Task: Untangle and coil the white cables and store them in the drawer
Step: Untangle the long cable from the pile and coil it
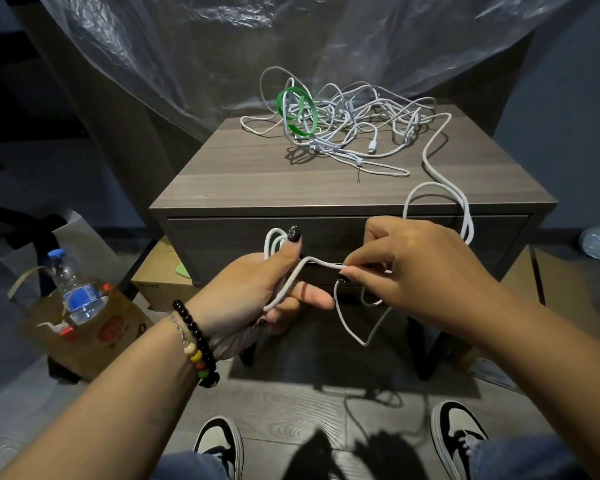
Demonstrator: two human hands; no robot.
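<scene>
A tangle of white cables lies at the back of the grey nightstand top, with a green strap looped in it. One thick white cable runs from the pile off the front right edge and down to my hands. My left hand grips a few coiled loops of this cable, which stick up by its thumb. My right hand pinches the same cable between thumb and forefinger, just right of the left hand. A slack loop hangs below both hands. The drawer in front is closed.
A paper bag holding a water bottle stands on the floor at the left. A cardboard box sits beside the nightstand. Clear plastic sheeting hangs behind. My two shoes are on the floor below.
</scene>
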